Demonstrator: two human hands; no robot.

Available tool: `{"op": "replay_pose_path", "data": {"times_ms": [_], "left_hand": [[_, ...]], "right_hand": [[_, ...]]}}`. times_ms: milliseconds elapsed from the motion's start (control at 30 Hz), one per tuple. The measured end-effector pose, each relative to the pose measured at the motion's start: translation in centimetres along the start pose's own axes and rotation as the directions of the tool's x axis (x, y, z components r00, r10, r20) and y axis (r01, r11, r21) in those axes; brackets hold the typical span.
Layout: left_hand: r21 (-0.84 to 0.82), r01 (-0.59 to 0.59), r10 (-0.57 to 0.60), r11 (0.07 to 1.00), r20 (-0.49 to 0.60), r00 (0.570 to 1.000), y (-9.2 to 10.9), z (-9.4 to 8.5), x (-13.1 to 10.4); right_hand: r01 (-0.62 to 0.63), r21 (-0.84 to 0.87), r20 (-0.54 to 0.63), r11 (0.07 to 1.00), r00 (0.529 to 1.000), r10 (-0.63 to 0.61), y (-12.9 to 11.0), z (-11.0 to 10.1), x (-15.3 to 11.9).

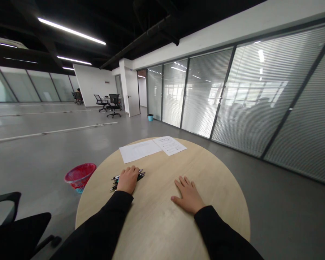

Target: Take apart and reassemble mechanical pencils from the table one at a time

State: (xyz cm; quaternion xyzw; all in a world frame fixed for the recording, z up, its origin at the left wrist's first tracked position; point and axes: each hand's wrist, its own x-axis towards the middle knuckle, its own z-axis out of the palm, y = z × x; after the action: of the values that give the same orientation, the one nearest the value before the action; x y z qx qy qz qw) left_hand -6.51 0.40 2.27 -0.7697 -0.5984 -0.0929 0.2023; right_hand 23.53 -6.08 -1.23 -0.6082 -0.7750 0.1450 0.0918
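Observation:
My left hand (128, 180) lies on a bunch of pens (141, 176) at the left side of the round wooden table (162, 224). Its fingers are bent over them, and the pens' ends stick out on both sides of the hand. How many pens lie under the palm is hidden. To the right, my right hand (189, 196) rests flat on the tabletop with its fingers spread and nothing in it. Beyond the hands, near the far edge, are a blank-looking white sheet (139, 151) and a printed sheet (170, 145) whose text is too small to read.
A red-lined waste basket (80, 175) stands on the floor left of the table. A black chair (18, 231) is close at the lower left. Farther off are office chairs (113, 103), a small blue bin (150, 117) and a glass partition with blinds (206, 97).

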Motion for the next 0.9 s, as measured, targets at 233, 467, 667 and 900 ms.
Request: {"op": "replay_pose_path", "data": {"times_ms": [233, 467, 667, 900], "left_hand": [[-0.011, 0.018, -0.019, 1.000, -0.040, 0.999, 0.2, -0.7, -0.1], [-0.031, 0.046, -0.049, 0.998, -0.111, 0.993, 1.3, -2.5, -0.4], [-0.191, -0.098, 0.045, 0.977, -0.263, 0.964, 2.8, -3.5, -0.4], [-0.521, -0.351, 0.154, 0.778, -0.384, 0.910, 7.1, -4.2, -1.3]], "right_hand": [[0.004, 0.005, -0.005, 1.000, 1.000, -0.004, 0.0, 0.0, 0.0], [0.003, 0.009, -0.006, 1.000, 1.000, -0.003, 0.1, 0.1, 0.2], [0.008, 0.023, -0.032, 1.000, 0.999, -0.007, 0.1, 0.2, 0.1], [0.032, 0.100, -0.197, 0.995, 0.980, -0.012, -0.1, 0.4, 0.4]]}}
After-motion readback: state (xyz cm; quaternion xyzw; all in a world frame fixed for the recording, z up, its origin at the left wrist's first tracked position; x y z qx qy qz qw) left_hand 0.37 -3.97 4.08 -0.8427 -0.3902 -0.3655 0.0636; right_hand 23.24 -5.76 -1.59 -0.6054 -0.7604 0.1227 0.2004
